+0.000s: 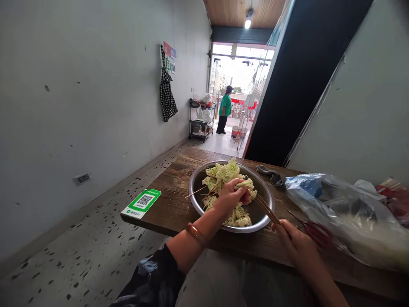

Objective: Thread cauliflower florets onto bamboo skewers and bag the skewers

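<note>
Over a wide metal bowl, my left hand is closed around a cauliflower floret. My right hand grips a bundle of thin wooden skewers, whose far ends point up and left toward that floret. Whether a skewer tip is inside the floret cannot be made out. Pale green cauliflower pieces are heaped in the bowl, with several skewers sticking out over its left rim. Red-handled scissors lie on the table just beyond my right hand.
The wooden table carries a QR code card at its left corner. A dark cloth and a large clear plastic bag lie to the right. Farther off are a cart and a person in green by the doorway.
</note>
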